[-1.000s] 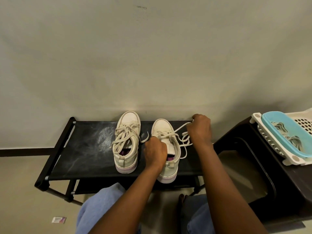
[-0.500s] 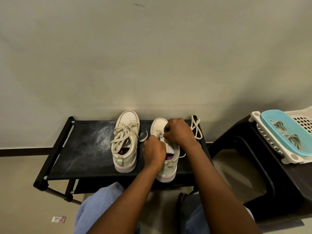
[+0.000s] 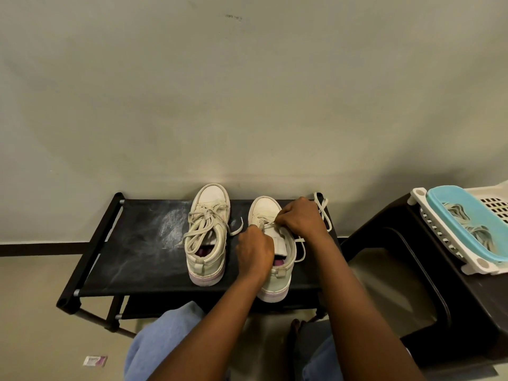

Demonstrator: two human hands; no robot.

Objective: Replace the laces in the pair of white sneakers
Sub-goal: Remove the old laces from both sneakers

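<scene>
A black fabric surface [image 3: 132,257], dusted with white scuffs, stands against a pale wall [image 3: 247,105] on a beige floor [image 3: 33,312]. Two white sneakers sit on it, toes to the wall. The left sneaker [image 3: 213,196] is loosely laced. Over the right sneaker [image 3: 265,207], the left grip [image 3: 254,250] and right grip [image 3: 301,220] both pinch its lace [image 3: 320,207], which trails to the surface's right edge. A dark stool [image 3: 467,312] carries a blue basket [image 3: 450,204].

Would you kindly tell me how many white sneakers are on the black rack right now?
2. The left sneaker sits laced on the rack; the right sneaker stands beside it, under the left hand and right hand. None appears hidden.
</scene>
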